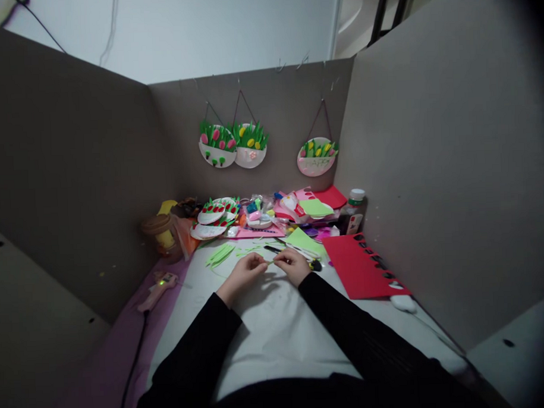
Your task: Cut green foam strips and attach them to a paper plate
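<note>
Near the middle of the white-covered table (259,359), my left hand (247,270) and my right hand (292,266) are close together. Both pinch a thin light-green paper strip (270,262) that spans the small gap between the fingertips. Beyond my left hand lies a bundle of cut light-green paper strips (220,254), with a few loose ones scattered beside it. Just past my right hand is a light-green paper sheet (306,243). Scissors with black and yellow handles (316,265) lie at that hand's right, partly hidden by it.
A pink glue gun (158,291) with a lit green light lies at left. On the right are a red sheet (359,269) with dark cut-outs and a white device (403,303). Finished paper-plate flower baskets (217,147) hang on the grey back panel. Craft supplies (258,213) crowd the back.
</note>
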Tool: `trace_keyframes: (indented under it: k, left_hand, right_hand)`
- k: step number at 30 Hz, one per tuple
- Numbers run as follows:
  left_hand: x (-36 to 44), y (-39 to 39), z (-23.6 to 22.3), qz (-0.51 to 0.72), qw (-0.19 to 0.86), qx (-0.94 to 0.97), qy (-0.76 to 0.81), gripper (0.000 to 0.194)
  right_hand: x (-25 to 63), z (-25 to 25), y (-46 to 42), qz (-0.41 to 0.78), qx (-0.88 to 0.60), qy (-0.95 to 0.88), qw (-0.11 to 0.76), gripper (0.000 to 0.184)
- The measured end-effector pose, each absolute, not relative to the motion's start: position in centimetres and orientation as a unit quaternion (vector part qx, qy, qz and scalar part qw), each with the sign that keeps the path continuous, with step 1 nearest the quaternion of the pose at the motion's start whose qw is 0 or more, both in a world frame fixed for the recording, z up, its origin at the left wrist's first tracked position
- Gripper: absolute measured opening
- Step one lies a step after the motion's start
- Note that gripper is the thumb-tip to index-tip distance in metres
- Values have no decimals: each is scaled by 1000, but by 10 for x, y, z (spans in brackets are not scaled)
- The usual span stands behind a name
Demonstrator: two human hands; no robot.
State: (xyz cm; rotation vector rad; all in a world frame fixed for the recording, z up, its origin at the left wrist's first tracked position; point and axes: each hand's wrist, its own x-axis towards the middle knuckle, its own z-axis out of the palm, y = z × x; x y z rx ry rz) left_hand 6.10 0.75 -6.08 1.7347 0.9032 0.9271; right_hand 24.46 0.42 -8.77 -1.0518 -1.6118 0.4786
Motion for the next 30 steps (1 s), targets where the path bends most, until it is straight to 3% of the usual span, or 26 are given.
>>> trace_keyframes:
  k: [2,5,17,25,30]
  left_hand:
    - [61,9,-63,363,540,676,346,27]
    - [60,11,-63,355,567,661,339,33]
    - [57,9,-59,408,321,764,383,17]
    - [60,6,-59,407,302,772,383,16]
    - [59,6,-58,413,291,779,370,14]
  right_hand:
    - [245,-87,3,193,-422,-691,555,7]
    - [245,-87,2,183,-395,-701,565,8]
    - [243,-86,4,301,-398,-661,560,12]
    - [237,-87,0,329,-375,-673,545,17]
    - [238,-87,1,297,-383,-668,564,10]
